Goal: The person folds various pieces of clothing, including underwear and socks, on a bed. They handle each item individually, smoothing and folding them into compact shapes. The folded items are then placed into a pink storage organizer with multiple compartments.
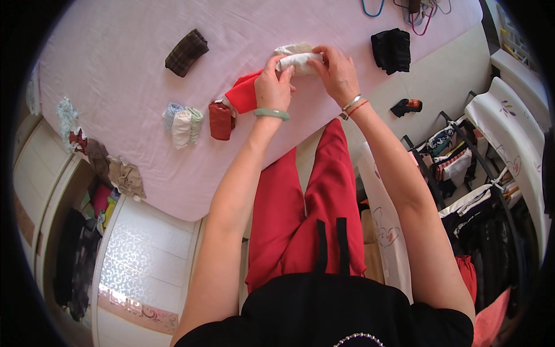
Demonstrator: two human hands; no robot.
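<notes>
Both of my hands grip a white cloth bundle (299, 62) that looks rolled, over the pink bed sheet (133, 46). My left hand (275, 87), with a green bangle at its wrist, closes on the bundle's left end. At the right end, my right hand (338, 72) pinches it between thumb and fingers. Another pale cloth (293, 48) shows just behind the bundle. Bright red fabric (241, 93) lies beside my left hand, partly hidden by it. Next to that is a folded dark red cloth (221, 121).
On the bed are a brown checked roll (187, 53), several small pale rolls (182, 124), a folded black garment (391, 51) and hangers (425, 13). Crumpled clothes (124, 176) lie at the left edge. A clothes rack (462, 168) stands right; a black item (406, 107) is on the floor.
</notes>
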